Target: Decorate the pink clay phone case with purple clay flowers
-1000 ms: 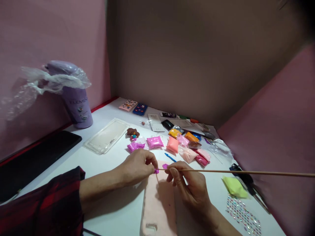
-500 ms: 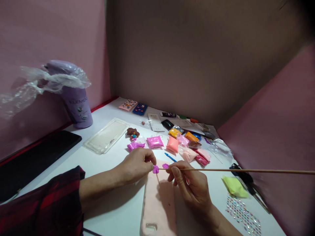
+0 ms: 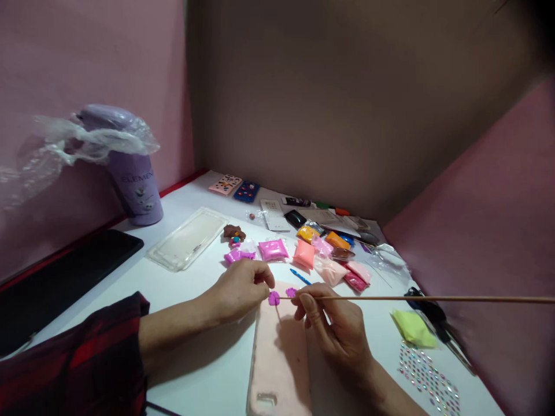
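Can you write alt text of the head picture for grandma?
A person's right hand holds a thin stick, its tip at a small purple piece near the left hand, over a pale pink phone case. Colourful packets lie behind on the white table; a purple cup stands at the left.

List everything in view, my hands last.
Phone case: 1, pale pink, front centre
Frilly pieces: 2, magenta, case's far end
Stick: 1, brown, towards right edge
Soft packets: several, assorted, centre
Pointed tool: 1, blue, beyond case
Lump: 1, brown, beside packets
Clear case: 1, colourless, left
Tumbler: 1, purple, left, wrapped
Slab: 1, black, left
Decorated cases: 2, pink and blue, back
Tube: 1, black, back
Separate packet: 1, lime, right
Gems: many, multicoloured, right
Handled tool: 1, black, right
Table: 1, white, underneath
Other items: several, unclear, back
Sleeve: 1, plaid, left
Left hand: 1, at left piece
Right hand: 1, holding stick
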Demonstrator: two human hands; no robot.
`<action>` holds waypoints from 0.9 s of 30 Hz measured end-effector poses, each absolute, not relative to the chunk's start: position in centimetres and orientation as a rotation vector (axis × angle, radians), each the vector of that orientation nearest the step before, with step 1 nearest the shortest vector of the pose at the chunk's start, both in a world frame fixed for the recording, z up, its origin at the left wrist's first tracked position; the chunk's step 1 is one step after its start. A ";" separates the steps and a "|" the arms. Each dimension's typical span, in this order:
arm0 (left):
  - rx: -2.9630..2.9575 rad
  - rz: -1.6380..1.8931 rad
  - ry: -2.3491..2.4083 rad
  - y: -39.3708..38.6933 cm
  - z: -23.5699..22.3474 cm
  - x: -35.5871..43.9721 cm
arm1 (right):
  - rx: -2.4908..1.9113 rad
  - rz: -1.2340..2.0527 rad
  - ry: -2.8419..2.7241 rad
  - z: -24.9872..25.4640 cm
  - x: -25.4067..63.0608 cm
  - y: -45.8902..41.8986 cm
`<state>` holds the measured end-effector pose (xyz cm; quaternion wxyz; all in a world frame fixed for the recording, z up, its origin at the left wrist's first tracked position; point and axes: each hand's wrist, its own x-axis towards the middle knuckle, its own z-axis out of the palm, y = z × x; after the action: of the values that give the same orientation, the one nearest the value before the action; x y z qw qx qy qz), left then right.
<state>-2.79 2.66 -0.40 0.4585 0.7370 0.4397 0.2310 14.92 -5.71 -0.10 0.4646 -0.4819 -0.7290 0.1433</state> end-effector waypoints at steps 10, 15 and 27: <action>1.779 0.579 1.088 2.6 0.1 -2.7 | -1.147 0.388 -1.717 -0.2 15.3 -5.7; 1.781 0.553 1.078 2.5 0.3 -2.6 | -1.152 0.388 -1.712 -0.3 15.4 -5.7; 1.830 0.521 1.090 2.3 0.6 -2.7 | -1.156 0.398 -1.730 -0.3 15.4 -6.0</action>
<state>-2.70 2.34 0.57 0.4568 0.7425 0.4420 0.2114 15.44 -6.03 -0.29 0.4894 -0.4760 -0.7122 0.1636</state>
